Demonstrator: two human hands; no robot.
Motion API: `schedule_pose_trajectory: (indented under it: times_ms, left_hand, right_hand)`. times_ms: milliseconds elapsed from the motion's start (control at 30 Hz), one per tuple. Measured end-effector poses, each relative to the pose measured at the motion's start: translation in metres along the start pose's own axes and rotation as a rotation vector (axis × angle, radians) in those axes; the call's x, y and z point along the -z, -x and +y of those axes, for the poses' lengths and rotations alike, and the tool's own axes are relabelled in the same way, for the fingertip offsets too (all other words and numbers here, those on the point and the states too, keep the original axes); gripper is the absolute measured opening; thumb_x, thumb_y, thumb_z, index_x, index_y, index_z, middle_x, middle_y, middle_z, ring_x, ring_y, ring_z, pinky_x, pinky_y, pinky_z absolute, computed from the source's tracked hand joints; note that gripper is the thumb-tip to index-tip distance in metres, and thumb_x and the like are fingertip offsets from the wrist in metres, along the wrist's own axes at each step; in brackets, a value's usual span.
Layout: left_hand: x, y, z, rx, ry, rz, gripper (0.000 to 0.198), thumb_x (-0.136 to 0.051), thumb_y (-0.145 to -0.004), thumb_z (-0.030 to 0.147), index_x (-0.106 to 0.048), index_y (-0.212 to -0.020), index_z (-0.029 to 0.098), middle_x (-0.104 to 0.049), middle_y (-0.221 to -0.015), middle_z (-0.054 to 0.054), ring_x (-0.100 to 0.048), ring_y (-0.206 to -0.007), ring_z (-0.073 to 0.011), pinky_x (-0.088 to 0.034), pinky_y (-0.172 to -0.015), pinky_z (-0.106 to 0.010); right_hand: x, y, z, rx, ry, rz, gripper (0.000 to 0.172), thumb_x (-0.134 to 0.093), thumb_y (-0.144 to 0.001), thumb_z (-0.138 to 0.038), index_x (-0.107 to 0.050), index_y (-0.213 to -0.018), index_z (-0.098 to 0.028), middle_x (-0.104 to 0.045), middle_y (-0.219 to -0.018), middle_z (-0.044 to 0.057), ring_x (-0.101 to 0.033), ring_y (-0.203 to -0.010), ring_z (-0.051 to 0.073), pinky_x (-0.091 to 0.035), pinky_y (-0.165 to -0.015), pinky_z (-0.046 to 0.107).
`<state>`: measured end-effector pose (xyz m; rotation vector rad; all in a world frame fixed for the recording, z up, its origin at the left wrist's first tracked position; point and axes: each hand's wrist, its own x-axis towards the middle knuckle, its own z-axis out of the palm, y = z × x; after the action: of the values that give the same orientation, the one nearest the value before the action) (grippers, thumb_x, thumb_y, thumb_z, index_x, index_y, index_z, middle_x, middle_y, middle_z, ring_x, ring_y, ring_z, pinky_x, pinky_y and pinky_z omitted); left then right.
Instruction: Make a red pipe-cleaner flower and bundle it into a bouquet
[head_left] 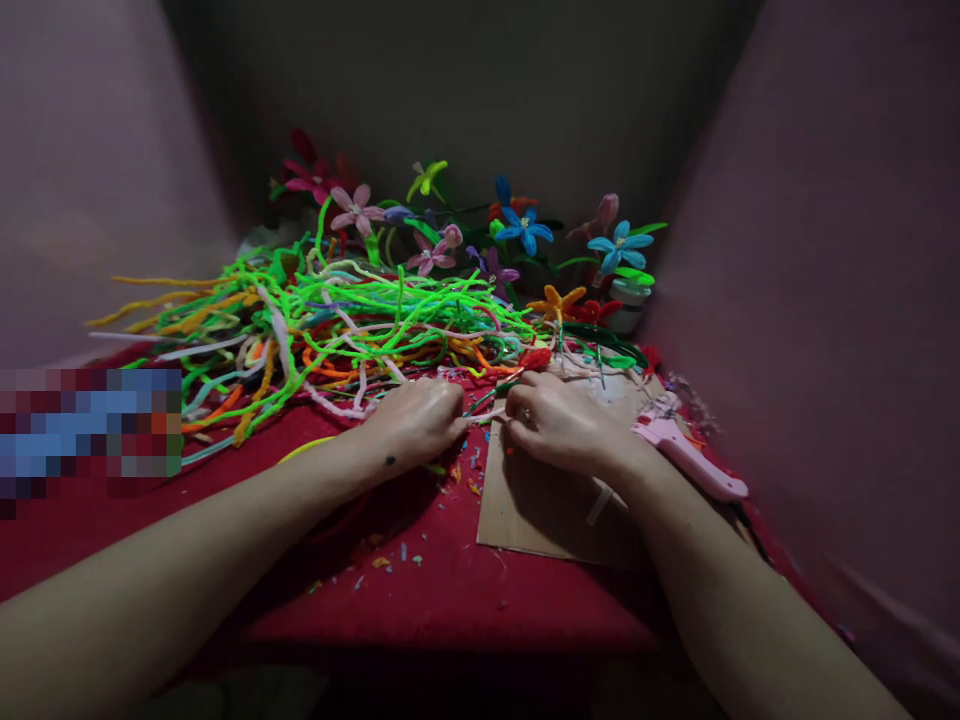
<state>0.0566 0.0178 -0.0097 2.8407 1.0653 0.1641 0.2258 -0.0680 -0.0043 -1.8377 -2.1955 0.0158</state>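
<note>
Pale pink fuzzy strand [486,414], stretched short between the two hands, over the left edge of the cardboard sheet [536,515], toward the middle of the red tabletop [450,605] and well back from its front edge. Should handle as very light: soft pile outside, probably a bendy wire core, so it likely keeps a bend; not slippery, hard to break, though the fuzz could crush or shed (multicoloured scraps [382,562] lie toward the front edge). Best hold, I'd judge: a thumb-and-finger pinch near each end of the bare stretch, close enough that the middle doesn't bow.

Left hand [420,420]: fingers curled in, looks pinched on the strand's left end; exact fingertip contact hidden by the knuckles. Right hand [562,420]: over the cardboard, thumb and forefinger together, apparently clamped on the other end; remaining fingers folded, tips not visible. Strand sits right at both sets of fingertips, only the middle showing. Dark green stem [491,393] slants just behind it, up to a red fuzzy tip [535,359] beyond the right knuckles; can't tell which hand, if either, has it.
</note>
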Motion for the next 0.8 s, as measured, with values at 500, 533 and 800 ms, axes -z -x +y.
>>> schedule_pose_trajectory:
  times_ms: [500, 533, 800]
  left_hand:
    - [0.012, 0.004, -0.003, 0.018, 0.407, 0.247, 0.023, -0.046, -0.08, 0.027, -0.063, -0.071, 0.014, -0.059, -0.061, -0.001, -0.049, -0.058, -0.0122, -0.035, -0.058, -0.025]
    - [0.013, 0.007, -0.001, 0.011, 0.455, 0.25, 0.023, -0.047, -0.08, 0.028, -0.062, -0.071, 0.014, -0.059, -0.062, -0.001, -0.049, -0.058, -0.012, -0.035, -0.059, -0.025]
    - [0.018, 0.021, 0.019, -0.048, 0.823, 0.129, 0.021, -0.05, -0.08, 0.029, -0.057, -0.067, 0.015, -0.046, -0.058, 0.003, -0.039, -0.054, -0.0088, -0.03, -0.051, -0.022]
  right_hand:
    - [-0.003, -0.008, -0.008, -0.397, -1.1, 0.103, 0.022, -0.06, -0.074, -0.032, -0.063, -0.063, -0.013, -0.054, -0.053, 0.0, -0.044, -0.044, 0.007, -0.029, -0.043, 0.022]
    - [-0.005, -0.009, -0.008, -0.403, -1.234, 0.093, 0.023, -0.064, -0.072, -0.034, -0.063, -0.064, -0.012, -0.054, -0.053, -0.001, -0.044, -0.043, 0.007, -0.028, -0.042, 0.021]
    - [-0.016, -0.009, -0.011, -0.304, -1.472, 0.302, 0.016, -0.075, -0.062, -0.028, -0.067, -0.061, -0.014, -0.06, -0.055, -0.001, -0.049, -0.05, 0.008, -0.037, -0.052, 0.023]
